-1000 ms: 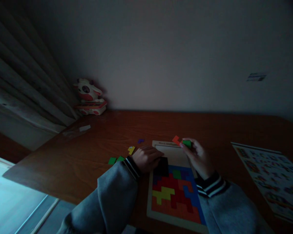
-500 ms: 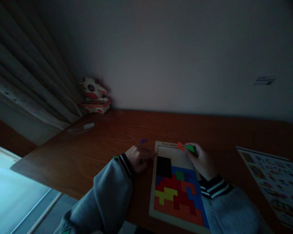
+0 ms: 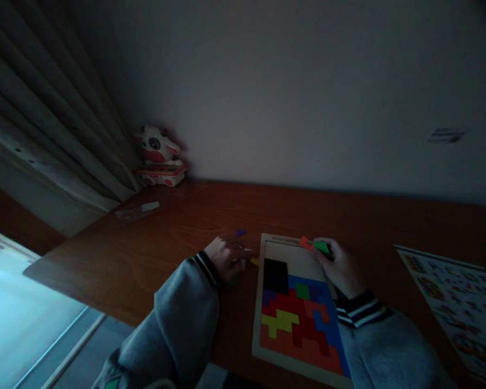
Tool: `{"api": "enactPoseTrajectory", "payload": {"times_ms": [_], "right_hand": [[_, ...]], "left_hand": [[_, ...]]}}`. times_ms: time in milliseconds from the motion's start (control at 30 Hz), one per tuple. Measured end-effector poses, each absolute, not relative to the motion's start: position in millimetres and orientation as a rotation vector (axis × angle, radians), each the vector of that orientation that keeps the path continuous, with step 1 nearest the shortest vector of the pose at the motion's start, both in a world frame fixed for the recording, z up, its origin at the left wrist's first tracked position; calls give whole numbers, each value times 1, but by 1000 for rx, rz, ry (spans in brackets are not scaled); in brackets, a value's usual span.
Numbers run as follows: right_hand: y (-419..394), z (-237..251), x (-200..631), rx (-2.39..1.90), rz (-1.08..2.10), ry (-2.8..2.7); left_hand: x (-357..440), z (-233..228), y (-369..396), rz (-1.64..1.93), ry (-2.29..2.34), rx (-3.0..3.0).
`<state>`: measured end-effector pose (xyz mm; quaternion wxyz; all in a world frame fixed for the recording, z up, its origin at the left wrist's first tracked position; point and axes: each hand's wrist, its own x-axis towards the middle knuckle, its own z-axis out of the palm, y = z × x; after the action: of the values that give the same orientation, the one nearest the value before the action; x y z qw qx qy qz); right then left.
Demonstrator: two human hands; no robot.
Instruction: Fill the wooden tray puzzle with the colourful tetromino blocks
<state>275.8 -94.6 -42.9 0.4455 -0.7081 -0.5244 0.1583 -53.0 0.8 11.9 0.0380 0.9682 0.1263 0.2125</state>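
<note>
My left hand (image 3: pixel 225 257) is over the table left of the board, fingers spread and index finger stretched towards the board. Around its fingers lie a yellow piece (image 3: pixel 255 261), a white piece (image 3: pixel 243 264) and a green piece (image 3: pixel 233 281), partly hidden. A purple piece (image 3: pixel 240 233) rests just beyond. My right hand (image 3: pixel 342 270), at the board's upper right, is closed on a green puzzle piece (image 3: pixel 321 247). An orange piece (image 3: pixel 305 242) sticks out at its fingertips. The wooden puzzle board (image 3: pixel 257 340) has coloured pieces fitted in its lower part and a black piece (image 3: pixel 275 276) at left; its upper part shows bare wood.
A printed sheet (image 3: pixel 449 302) with small colourful pictures lies on the right of the brown table (image 3: pixel 202 208). At the back left stands a cow-shaped toy (image 3: pixel 160 156), with a clear plastic wrapper (image 3: pixel 132 214) in front. A wall rises behind the table; a curtain (image 3: pixel 65 124) hangs left.
My left hand's fingers have spread, and yellow and white pieces now show by them. My right hand still holds the green piece. The whole view has shifted slightly.
</note>
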Motion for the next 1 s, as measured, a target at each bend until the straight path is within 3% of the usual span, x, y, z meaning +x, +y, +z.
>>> {"api": "enactPoseTrajectory", "payload": {"times_ms": [267, 500, 1000], "right_hand": [[-95, -41, 274, -1769, 381, -1287], [-95, -40, 273, -1781, 367, -1312], [-101, -22, 262, -1666, 528, -1425]], "left_hand": [[-48, 8, -7, 651, 312, 2924], [-54, 6, 5, 761, 634, 3048], [-32, 0, -6, 744, 525, 3001]]}}
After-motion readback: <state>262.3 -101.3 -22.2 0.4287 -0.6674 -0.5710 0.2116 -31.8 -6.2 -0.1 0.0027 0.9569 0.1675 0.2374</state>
